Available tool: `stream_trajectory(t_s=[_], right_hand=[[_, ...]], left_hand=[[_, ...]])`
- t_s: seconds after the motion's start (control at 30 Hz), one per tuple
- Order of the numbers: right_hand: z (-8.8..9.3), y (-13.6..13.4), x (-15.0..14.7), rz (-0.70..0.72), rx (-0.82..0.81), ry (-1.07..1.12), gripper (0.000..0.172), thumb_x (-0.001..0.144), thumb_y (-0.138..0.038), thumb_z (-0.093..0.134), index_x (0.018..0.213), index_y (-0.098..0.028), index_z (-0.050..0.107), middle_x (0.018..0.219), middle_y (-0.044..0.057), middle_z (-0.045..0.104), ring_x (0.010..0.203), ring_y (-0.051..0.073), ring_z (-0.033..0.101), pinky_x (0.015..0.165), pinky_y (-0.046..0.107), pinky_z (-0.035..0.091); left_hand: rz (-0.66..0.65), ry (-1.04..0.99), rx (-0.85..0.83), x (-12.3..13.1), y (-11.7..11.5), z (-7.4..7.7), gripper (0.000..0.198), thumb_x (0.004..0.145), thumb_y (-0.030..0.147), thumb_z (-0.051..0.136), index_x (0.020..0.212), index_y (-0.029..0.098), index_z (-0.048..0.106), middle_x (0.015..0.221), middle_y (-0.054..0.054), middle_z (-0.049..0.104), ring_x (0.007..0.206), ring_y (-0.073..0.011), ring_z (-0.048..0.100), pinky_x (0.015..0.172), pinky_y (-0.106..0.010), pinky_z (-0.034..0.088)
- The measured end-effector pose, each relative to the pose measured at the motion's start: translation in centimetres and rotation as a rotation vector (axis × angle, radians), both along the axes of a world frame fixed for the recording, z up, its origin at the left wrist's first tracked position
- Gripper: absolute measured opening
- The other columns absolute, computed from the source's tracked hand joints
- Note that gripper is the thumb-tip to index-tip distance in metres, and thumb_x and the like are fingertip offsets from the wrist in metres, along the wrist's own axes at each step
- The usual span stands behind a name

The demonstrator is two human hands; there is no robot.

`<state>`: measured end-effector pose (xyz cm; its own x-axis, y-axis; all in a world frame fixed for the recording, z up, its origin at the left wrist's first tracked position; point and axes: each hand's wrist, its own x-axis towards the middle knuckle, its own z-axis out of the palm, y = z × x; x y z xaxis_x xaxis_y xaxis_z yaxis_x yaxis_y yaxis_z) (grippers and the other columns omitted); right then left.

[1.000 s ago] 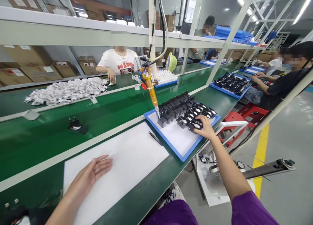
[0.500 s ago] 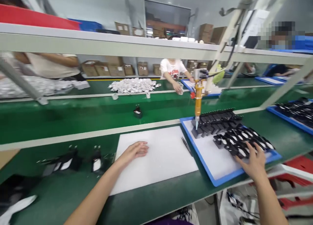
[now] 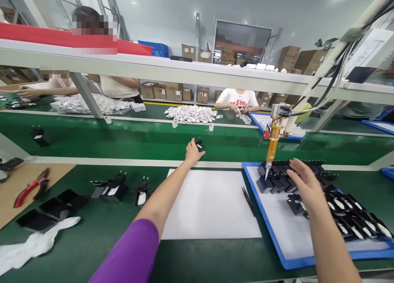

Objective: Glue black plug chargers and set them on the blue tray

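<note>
My left hand reaches out over the green belt, its thumb and fingers around a black plug adapter with two pins. Above the blue-rimmed tray, my right hand is open, with thumb and fingers apart and nothing in them. In that tray stand rows of black adapter housings and several black adapters with white oval faces. An amber glue dispenser with a fine tip hangs over the tray's back left corner. Between my arms lies a white sheet, with black tweezers at its right edge.
Black adapters and open black housings sit left, near a white glove-like cloth and red-handled pliers. A shelf beam crosses ahead. Beyond the belt, a co-worker handles white parts near a white pile.
My left hand has moved forward from the white sheet to the adapter on the belt. My right hand has lifted off the adapters in the tray. The view has shifted left.
</note>
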<state>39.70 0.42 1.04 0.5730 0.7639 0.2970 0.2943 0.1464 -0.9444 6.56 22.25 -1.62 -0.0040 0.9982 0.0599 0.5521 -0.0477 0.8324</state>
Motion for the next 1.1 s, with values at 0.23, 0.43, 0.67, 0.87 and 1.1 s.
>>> stream_trajectory(t_s=[0.23,0.43,0.67,0.87,1.1], right_hand=[[0.2,4.1,-2.8,0.288,-0.064,0.163,0.071,0.062,-0.056,0.076,0.12,-0.023,0.054,0.115,0.01,0.068,0.114,0.026,0.062,0.107,0.047,0.041],[2.0,2.6,-5.7,0.346,-0.068,0.17,0.047,0.066,-0.05,0.077,0.099,-0.023,0.057,0.095,0.005,0.07,0.09,0.021,0.069,0.085,0.037,0.053],[3.8,0.9,-11.9,0.521,-0.015,0.171,0.044,0.076,-0.039,0.071,0.115,-0.025,0.054,0.096,0.003,0.068,0.081,0.016,0.067,0.078,0.034,0.056],[4.9,0.9,-18.1,0.604,0.141,0.346,0.035,0.077,-0.028,0.068,0.11,-0.025,0.057,0.097,0.0,0.063,0.068,0.009,0.059,0.061,0.025,0.052],[6.3,2.2,-22.5,0.696,0.23,0.498,0.024,0.079,-0.029,0.064,0.103,-0.025,0.061,0.097,-0.001,0.06,0.054,0.004,0.05,0.047,0.021,0.046]], left_hand=[[-0.07,0.105,-0.063,1.0,1.7,0.0,0.04,0.087,0.032,0.064,0.122,0.015,0.055,0.125,-0.011,0.058,0.113,-0.0261,0.057,0.097,-0.049,0.045],[-0.368,0.158,-0.065,-1.1,-5.3,1.9,0.06,0.058,0.022,0.081,0.114,0.019,0.061,0.103,-0.003,0.07,0.098,-0.0236,0.064,0.081,-0.028,0.049],[-0.81,0.172,-0.206,-7.4,-15.6,1.4,0.064,0.057,0.022,0.076,0.118,0.022,0.06,0.106,-0.004,0.068,0.097,-0.0234,0.064,0.079,-0.03,0.051],[-0.828,0.026,-0.132,-9.6,-19.0,-1.1,0.078,0.065,0.021,0.074,0.137,0.023,0.046,0.139,-0.01,0.052,0.127,-0.0269,0.05,0.107,-0.04,0.039],[-0.486,-0.252,-0.05,-9.6,-20.3,-3.3,0.051,0.081,0.041,0.066,0.127,0.022,0.054,0.126,-0.012,0.062,0.116,-0.0239,0.059,0.089,-0.036,0.054]])
